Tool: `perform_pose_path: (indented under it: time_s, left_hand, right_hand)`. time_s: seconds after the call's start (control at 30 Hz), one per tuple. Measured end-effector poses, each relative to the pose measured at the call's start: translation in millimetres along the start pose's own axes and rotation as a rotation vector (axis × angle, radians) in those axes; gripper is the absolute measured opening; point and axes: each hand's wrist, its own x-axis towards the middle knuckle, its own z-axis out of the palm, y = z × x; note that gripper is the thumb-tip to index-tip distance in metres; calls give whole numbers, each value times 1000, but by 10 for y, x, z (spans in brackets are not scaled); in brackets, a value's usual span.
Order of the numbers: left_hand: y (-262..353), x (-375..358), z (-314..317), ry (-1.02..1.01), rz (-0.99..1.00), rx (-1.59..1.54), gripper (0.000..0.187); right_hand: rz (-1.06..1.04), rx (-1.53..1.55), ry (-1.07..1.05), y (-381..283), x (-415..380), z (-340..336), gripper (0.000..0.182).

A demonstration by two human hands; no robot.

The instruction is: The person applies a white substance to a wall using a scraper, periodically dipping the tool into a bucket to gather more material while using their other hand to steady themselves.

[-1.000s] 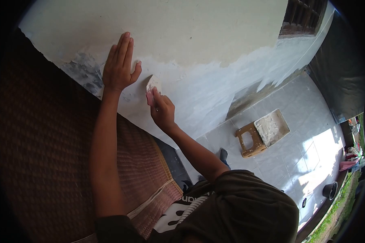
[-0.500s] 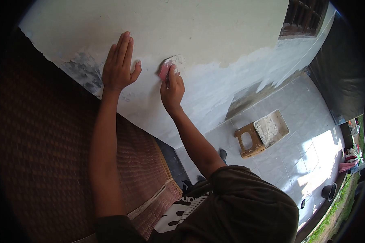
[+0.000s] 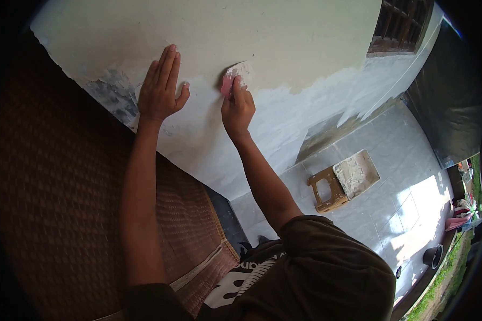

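My left hand [image 3: 159,91] lies flat against the wall [image 3: 198,32], its fingers stretched upward and the thumb apart. To its right, my right hand [image 3: 238,109] grips a pink putty knife [image 3: 227,84], the index finger pressed along it. White putty [image 3: 245,70] coats the blade area, which is against the wall. Around both hands the wall is cream above and patched with whitish putty below. A rough grey patch [image 3: 115,93] shows left of my left hand.
A tray of white putty [image 3: 374,160] rests on a brown stool [image 3: 332,193] on the tiled floor [image 3: 380,219]. A brown woven mat [image 3: 171,214] hangs or stands at the left. A window with dark bars [image 3: 401,27] is at upper right; a black pot [image 3: 432,257] stands near the floor's edge.
My right hand and the putty knife have moved up and slightly right along the wall. My left hand stays flat on the wall, with the whole view shifted slightly.
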Motion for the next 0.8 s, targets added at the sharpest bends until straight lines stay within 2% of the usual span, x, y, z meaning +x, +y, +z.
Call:
perform_pose_path:
  time_s: [0.03, 0.1, 0.17, 0.27, 0.47, 0.53, 0.6, 0.67, 0.8]
  left_hand:
    - [-5, -3, 0, -3, -1, -2, 70]
    - [6, -4, -5, -5, -2, -9, 70]
    - [9, 6, -22, -14, -13, -15, 70]
    - [-3, -5, -12, -14, -9, -14, 70]
    - [8, -4, -2, -11, -12, 7, 69]
    - [5, -12, 1, -11, -10, 9, 69]
    - [12, -10, -1, -9, -7, 11, 69]
    - [8, -1, -8, -12, -12, 2, 69]
    - [-8, -8, 14, -5, -6, -12, 70]
  right_hand:
    - [76, -5, -117, -106, -134, 3, 63]
    - [4, 57, -145, -332, -408, 4, 63]
    - [70, 106, -332, -526, -794, -136, 62]
    - [-15, 158, -277, -610, -909, -367, 62]
    - [140, 11, -85, 14, 109, -426, 66]
    - [103, -29, -71, 155, 210, -265, 66]
    - [34, -68, -66, 181, 144, -130, 67]
    - [122, 6, -195, -12, -137, -83, 66]
    - [17, 232, -290, -435, -758, -219, 60]
